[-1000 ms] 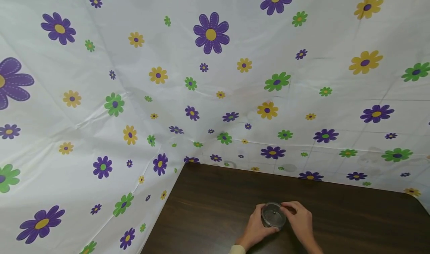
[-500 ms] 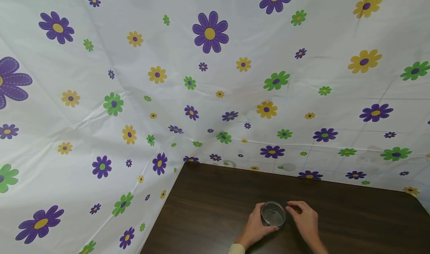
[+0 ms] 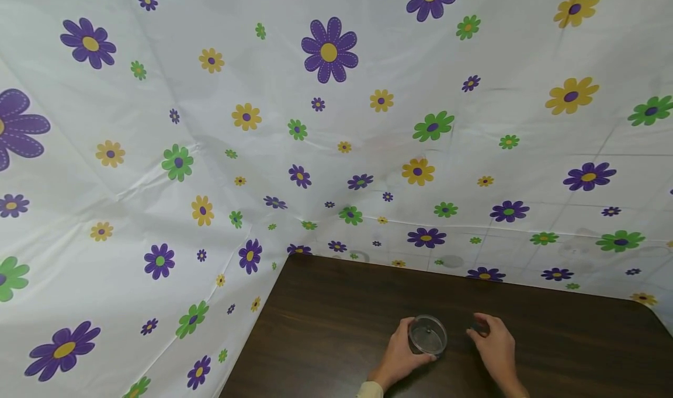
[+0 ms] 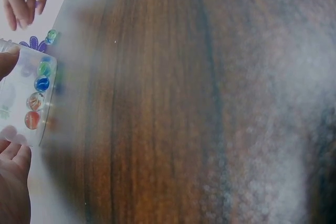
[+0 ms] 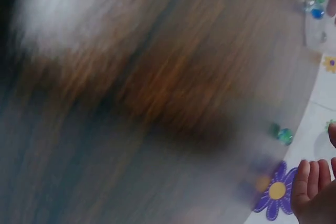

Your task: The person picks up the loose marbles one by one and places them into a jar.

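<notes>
The clear jar (image 4: 16, 88), marbles (image 4: 42, 83) inside, sits near on the table (image 3: 336, 304), best steadied by the curled fingers of the left hand (image 3: 396, 354) round it. Rightward, the loosely parted fingers of the right hand (image 3: 496, 350) hold nothing; the loose marble (image 5: 285, 136) beside them likely wants gentle pinching.

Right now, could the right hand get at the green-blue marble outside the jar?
Probably yes: the right hand is close to the green-blue marble, and nothing visible blocks the way; the jar is off to one side.
</notes>
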### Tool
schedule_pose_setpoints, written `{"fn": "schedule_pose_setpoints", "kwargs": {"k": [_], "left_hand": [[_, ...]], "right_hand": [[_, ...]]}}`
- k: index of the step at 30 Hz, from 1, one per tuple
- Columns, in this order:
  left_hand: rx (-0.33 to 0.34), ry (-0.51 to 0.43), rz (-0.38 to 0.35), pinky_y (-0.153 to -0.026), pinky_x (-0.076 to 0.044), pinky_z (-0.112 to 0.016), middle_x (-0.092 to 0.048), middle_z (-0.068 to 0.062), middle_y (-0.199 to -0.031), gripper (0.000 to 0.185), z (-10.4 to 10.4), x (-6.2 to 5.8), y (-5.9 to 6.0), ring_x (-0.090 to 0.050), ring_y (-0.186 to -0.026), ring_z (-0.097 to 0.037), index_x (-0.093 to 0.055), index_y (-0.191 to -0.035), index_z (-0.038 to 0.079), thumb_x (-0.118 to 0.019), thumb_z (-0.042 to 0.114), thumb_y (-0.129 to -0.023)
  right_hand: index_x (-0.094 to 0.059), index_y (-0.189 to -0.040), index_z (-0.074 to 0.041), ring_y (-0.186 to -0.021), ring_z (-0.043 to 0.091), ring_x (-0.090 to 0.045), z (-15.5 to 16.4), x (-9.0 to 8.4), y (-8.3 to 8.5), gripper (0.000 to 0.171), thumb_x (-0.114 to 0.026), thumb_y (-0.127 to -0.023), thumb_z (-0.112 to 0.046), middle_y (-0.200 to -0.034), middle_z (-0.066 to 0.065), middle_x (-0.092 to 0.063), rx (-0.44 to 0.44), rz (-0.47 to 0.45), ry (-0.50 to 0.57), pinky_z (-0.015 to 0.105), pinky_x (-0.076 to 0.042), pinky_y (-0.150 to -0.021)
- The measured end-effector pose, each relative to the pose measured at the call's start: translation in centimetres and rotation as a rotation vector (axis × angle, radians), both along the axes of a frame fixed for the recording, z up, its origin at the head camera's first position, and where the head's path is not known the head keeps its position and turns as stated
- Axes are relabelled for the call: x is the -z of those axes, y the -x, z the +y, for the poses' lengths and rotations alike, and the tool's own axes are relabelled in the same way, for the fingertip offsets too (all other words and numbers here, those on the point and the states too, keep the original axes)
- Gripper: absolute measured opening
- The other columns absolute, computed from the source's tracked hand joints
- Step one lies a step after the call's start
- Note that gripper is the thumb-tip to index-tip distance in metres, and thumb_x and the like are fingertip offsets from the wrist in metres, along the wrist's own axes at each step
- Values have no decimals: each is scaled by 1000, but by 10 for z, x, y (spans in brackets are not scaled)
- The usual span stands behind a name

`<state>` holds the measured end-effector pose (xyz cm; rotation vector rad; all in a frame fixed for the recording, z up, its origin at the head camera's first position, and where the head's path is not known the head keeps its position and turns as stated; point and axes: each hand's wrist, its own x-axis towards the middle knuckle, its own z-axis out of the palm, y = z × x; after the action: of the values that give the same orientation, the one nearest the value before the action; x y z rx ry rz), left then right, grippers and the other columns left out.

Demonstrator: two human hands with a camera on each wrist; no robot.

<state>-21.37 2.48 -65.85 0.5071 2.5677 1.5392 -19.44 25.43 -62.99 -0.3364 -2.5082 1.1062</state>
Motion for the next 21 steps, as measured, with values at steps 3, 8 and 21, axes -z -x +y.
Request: {"fn": "schedule_pose_setpoints", "kwargs": {"k": [3, 8, 21], "left_hand": [[1, 4, -4, -98, -49, -35, -60, -1, -138, 82, 0, 0, 0, -57, -122, -13, -49, -141, 22, -95, 34, -75], [-1, -4, -7, -98, -49, -34, -60, 1, -137, 82, 1, 1, 0, -57, -122, -12, -49, -141, 23, -95, 35, -75], [-2, -12, 2, -99, -48, -35, -60, 2, -137, 81, 0, 2, 1, -57, -123, -12, -49, -140, 24, -96, 33, -75]], "right_hand": [[-64, -119, 13, -100, 47, -65, 5, 3, 1, 44, -82, -80, 5, -113, 33, -62, -23, -52, -13, 50, -57, -79], [-60, -122, 16, -104, 50, -61, 10, 6, 5, 48, -81, -80, 5, -115, 36, -61, -69, -110, -53, 61, -50, -87], [-68, -104, 12, -93, 41, -63, 7, 14, 5, 27, -80, -82, 5, -98, 25, -63, -109, -137, -109, 59, -50, -82]]}}
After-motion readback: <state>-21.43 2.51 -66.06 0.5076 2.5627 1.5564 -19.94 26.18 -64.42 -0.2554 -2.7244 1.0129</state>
